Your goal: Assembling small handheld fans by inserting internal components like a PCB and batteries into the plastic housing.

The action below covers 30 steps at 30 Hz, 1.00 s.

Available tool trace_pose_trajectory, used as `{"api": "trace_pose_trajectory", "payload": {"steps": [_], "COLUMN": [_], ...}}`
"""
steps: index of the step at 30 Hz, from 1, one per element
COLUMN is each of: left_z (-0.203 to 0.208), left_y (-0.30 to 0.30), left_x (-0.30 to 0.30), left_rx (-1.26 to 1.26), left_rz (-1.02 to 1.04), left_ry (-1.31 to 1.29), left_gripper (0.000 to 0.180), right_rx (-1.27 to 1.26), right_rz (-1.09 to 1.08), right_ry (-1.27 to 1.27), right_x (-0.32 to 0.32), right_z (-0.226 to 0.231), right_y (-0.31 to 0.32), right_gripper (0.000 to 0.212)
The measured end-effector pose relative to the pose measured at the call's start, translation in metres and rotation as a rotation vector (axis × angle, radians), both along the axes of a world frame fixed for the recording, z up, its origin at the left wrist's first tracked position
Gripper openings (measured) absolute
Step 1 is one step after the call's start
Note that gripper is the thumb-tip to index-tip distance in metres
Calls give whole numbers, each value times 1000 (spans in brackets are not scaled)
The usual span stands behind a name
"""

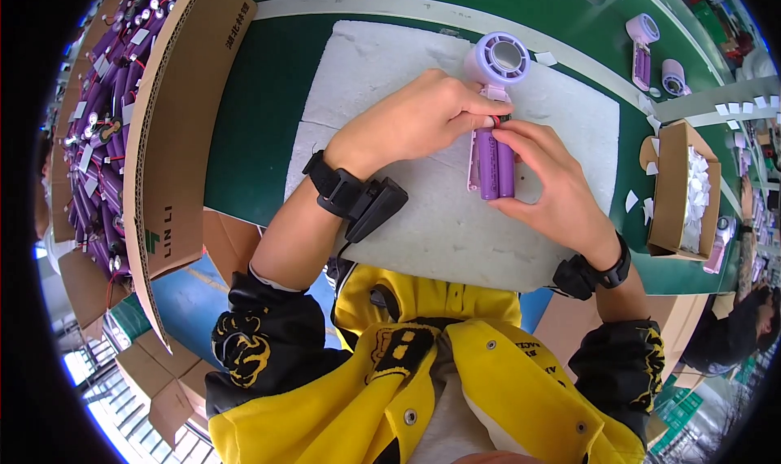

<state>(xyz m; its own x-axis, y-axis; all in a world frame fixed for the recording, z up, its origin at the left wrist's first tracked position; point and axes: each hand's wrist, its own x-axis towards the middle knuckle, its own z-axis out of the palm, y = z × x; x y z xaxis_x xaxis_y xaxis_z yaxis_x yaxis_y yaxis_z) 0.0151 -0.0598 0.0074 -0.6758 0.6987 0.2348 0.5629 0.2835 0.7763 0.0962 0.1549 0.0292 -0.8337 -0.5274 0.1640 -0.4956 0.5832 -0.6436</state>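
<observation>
A lilac handheld fan (499, 57) lies on the white foam sheet, its round head pointing away from me and its handle casing (473, 171) uncovered. Over that handle rests a battery pack (496, 167) of purple cylindrical cells. My right hand (553, 183) grips the pack from the right, with fingers at its top end and thumb near its lower end. Reaching across from the left, my left hand (423, 118) pinches by the pack's top end, where a bit of red wire (495, 121) shows at the fingertips. Those fingers partly hide the wire and the handle's neck.
A tall cardboard box (191, 98) full of purple battery packs (106, 138) stands on the left. The foam sheet (390, 220) covers part of the green table. At right are a small carton (671, 187) of white paper pieces and more lilac fans (643, 49).
</observation>
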Motion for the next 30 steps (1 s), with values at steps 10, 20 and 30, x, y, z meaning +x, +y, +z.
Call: {"api": "trace_pose_trajectory", "payload": {"steps": [10, 20, 30], "left_z": [4, -1, -1], "left_y": [1, -1, 0], "left_x": [1, -2, -3], "left_rx": [36, 16, -17], "left_rz": [-12, -34, -23], "left_ry": [-29, -56, -140], "left_gripper": [27, 33, 31], "right_rx": [-42, -38, -134], "right_rz": [-54, -107, -167], "right_ry": [16, 179, 25], "right_x": [-1, 5, 4], "right_z": [-3, -10, -10], "right_y": [-1, -6, -8], "right_gripper": [59, 38, 39]}}
